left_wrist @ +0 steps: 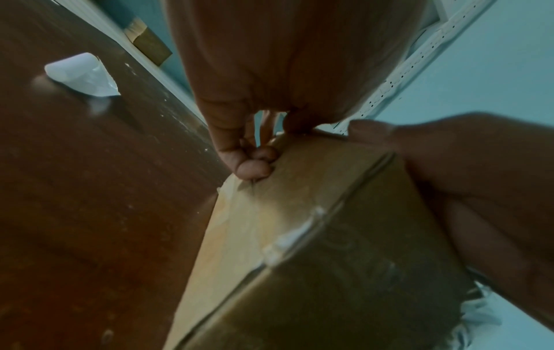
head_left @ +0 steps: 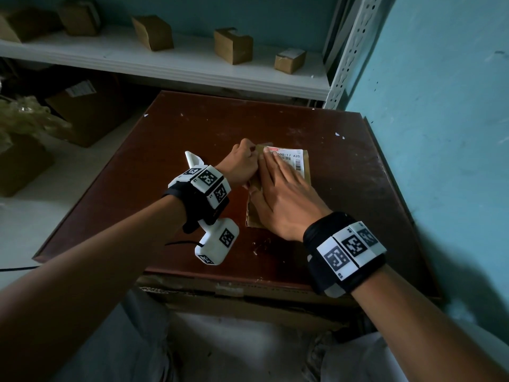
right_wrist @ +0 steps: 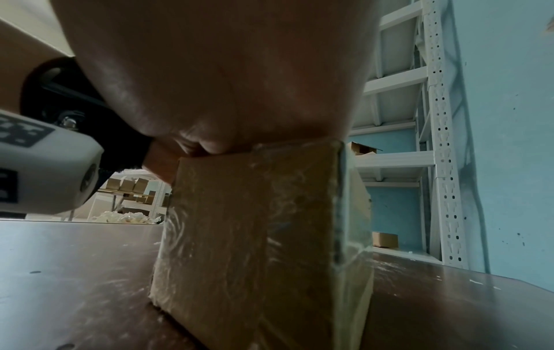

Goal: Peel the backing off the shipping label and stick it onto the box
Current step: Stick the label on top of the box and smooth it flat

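Note:
A small brown cardboard box (head_left: 253, 213) stands on the dark brown table (head_left: 192, 128). A white shipping label (head_left: 298, 161) with a barcode lies on the box's top. My right hand (head_left: 275, 172) lies flat over the label, fingers straight and pressing down. My left hand (head_left: 249, 155) holds the box's far left corner; in the left wrist view its curled fingers (left_wrist: 252, 165) press the box's side (left_wrist: 299, 213). A curled white backing sheet (head_left: 192, 159) lies on the table left of my left wrist. In the right wrist view my palm (right_wrist: 224, 83) sits on the box (right_wrist: 239, 225).
A white shelf (head_left: 165, 67) behind the table carries several small cardboard boxes. A perforated white rack post (head_left: 349, 59) and a blue wall (head_left: 440, 133) close off the right side. Larger cartons (head_left: 88, 111) and crumpled plastic sit on the floor at left.

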`<state>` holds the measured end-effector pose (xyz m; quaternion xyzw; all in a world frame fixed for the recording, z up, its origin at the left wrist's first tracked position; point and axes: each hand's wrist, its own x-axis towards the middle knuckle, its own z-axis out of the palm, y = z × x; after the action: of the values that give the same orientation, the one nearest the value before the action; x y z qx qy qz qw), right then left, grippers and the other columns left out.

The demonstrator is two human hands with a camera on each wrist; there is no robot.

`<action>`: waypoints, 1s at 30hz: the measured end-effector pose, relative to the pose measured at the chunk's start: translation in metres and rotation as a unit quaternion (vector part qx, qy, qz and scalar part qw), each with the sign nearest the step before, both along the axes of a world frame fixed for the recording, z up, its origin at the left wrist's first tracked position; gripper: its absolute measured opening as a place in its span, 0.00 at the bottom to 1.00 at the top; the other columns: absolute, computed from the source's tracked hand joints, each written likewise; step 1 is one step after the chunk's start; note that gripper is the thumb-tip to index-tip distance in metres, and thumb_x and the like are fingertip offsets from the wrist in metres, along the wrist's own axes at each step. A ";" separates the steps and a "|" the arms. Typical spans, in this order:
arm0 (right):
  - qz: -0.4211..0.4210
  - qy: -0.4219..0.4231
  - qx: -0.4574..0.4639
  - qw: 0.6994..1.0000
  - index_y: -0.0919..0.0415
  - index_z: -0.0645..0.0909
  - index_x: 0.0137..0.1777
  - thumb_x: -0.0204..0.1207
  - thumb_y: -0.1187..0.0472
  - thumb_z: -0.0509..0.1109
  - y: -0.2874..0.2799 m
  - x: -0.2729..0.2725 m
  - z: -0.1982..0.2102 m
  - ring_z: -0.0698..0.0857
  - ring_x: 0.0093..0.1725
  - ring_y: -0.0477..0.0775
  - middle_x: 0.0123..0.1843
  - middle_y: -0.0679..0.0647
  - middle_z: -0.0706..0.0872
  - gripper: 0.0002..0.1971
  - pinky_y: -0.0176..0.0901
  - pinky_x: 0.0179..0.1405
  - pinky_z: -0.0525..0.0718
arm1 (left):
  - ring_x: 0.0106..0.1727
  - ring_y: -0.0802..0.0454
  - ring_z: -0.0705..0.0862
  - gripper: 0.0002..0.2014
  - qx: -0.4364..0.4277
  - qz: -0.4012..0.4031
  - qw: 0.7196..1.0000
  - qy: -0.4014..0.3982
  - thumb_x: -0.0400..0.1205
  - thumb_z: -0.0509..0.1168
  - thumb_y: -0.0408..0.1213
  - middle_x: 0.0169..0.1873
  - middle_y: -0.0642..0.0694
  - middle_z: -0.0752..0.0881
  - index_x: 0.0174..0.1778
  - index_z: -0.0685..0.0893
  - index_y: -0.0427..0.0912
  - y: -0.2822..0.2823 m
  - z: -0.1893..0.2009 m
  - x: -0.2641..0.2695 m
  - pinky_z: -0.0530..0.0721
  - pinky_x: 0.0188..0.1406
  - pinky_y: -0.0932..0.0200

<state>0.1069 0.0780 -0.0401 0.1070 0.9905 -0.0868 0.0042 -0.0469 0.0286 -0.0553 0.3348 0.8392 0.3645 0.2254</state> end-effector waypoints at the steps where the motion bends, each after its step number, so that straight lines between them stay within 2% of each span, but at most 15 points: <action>1: 0.002 0.000 0.004 1.000 0.60 0.36 0.87 0.88 0.43 0.40 -0.001 -0.001 0.000 0.36 0.87 0.54 0.88 0.59 0.36 0.34 0.48 0.85 0.36 | 0.62 0.39 0.79 0.17 0.002 0.003 1.000 0.000 0.88 0.48 0.40 0.65 0.33 0.75 0.69 0.68 0.36 0.000 0.000 0.000 0.80 0.52 0.51; 4: -0.004 -0.005 0.000 1.000 0.61 0.36 0.87 0.88 0.43 0.40 -0.002 -0.001 0.001 0.36 0.87 0.54 0.88 0.59 0.35 0.34 0.48 0.85 0.36 | 0.63 0.39 0.78 0.17 0.003 0.012 1.000 -0.004 0.88 0.48 0.39 0.65 0.33 0.75 0.70 0.68 0.35 -0.001 0.001 0.000 0.76 0.53 0.51; 10: -0.007 -0.001 0.008 1.000 0.63 0.37 0.87 0.88 0.43 0.39 -0.006 -0.001 0.001 0.36 0.87 0.55 0.88 0.61 0.37 0.34 0.50 0.86 0.37 | 0.59 0.41 0.81 0.19 -0.002 0.001 1.000 -0.027 0.85 0.49 0.44 0.62 0.36 0.78 0.67 0.72 0.37 -0.001 0.002 -0.001 0.81 0.59 0.45; 14: -0.018 -0.007 0.000 1.000 0.63 0.36 0.86 0.86 0.38 0.39 -0.007 -0.003 0.001 0.36 0.87 0.56 0.87 0.62 0.36 0.38 0.50 0.86 0.37 | 0.60 0.42 0.81 0.20 0.004 0.003 0.999 -0.039 0.84 0.50 0.47 0.63 0.36 0.78 0.66 0.73 0.39 -0.003 0.002 0.000 0.82 0.62 0.43; 16: -0.019 -0.008 0.003 1.000 0.64 0.36 0.86 0.83 0.33 0.39 -0.007 -0.005 -0.002 0.36 0.87 0.57 0.87 0.63 0.35 0.43 0.54 0.86 0.39 | 0.60 0.45 0.81 0.19 0.009 0.004 1.000 -0.027 0.86 0.50 0.45 0.64 0.39 0.77 0.67 0.71 0.38 -0.004 0.003 0.001 0.83 0.57 0.51; 17: -0.019 -0.011 0.004 1.000 0.64 0.37 0.86 0.81 0.31 0.39 -0.007 -0.006 -0.004 0.35 0.87 0.57 0.87 0.64 0.35 0.45 0.55 0.86 0.40 | 0.59 0.46 0.81 0.18 0.008 0.006 1.000 -0.017 0.87 0.49 0.43 0.63 0.39 0.77 0.68 0.70 0.37 -0.004 0.003 0.001 0.82 0.50 0.55; 19: -0.019 -0.020 0.004 1.000 0.64 0.37 0.86 0.79 0.29 0.40 -0.008 -0.008 -0.005 0.33 0.86 0.57 0.87 0.64 0.33 0.47 0.54 0.86 0.38 | 0.58 0.45 0.81 0.16 0.002 0.008 1.000 -0.005 0.89 0.48 0.41 0.63 0.37 0.75 0.69 0.68 0.36 -0.002 0.002 0.001 0.79 0.39 0.62; 20: -0.019 -0.022 0.003 1.000 0.64 0.36 0.86 0.79 0.28 0.41 -0.009 -0.008 -0.004 0.33 0.86 0.57 0.87 0.64 0.33 0.48 0.53 0.86 0.36 | 0.58 0.44 0.80 0.16 0.003 0.005 1.000 0.000 0.89 0.48 0.40 0.64 0.36 0.75 0.69 0.68 0.36 -0.002 0.001 0.001 0.77 0.37 0.63; 24: -0.021 -0.019 0.002 1.000 0.64 0.34 0.86 0.77 0.26 0.43 -0.011 -0.008 -0.002 0.32 0.86 0.57 0.87 0.63 0.32 0.51 0.51 0.84 0.34 | 0.57 0.44 0.80 0.16 0.011 0.004 1.000 -0.001 0.89 0.47 0.40 0.64 0.34 0.75 0.68 0.68 0.36 -0.003 0.002 0.000 0.76 0.31 0.67; 27: -0.023 -0.020 0.004 1.000 0.65 0.34 0.86 0.77 0.27 0.43 -0.013 -0.009 -0.002 0.32 0.86 0.58 0.86 0.64 0.33 0.51 0.52 0.85 0.35 | 0.57 0.42 0.80 0.15 0.011 0.000 1.000 -0.010 0.89 0.48 0.41 0.64 0.35 0.75 0.68 0.68 0.38 -0.004 0.003 0.002 0.79 0.35 0.61; 30: -0.024 -0.015 0.003 1.000 0.65 0.35 0.86 0.77 0.27 0.42 -0.013 -0.009 -0.003 0.33 0.86 0.59 0.86 0.65 0.33 0.50 0.53 0.85 0.36 | 0.55 0.43 0.81 0.15 0.006 0.003 1.000 0.001 0.89 0.48 0.40 0.63 0.35 0.76 0.68 0.68 0.37 -0.004 0.004 0.002 0.79 0.36 0.59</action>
<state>0.0974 0.0645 -0.0428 0.1322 0.9877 -0.0819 0.0165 -0.0446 0.0249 -0.0511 0.3342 0.8379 0.3703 0.2215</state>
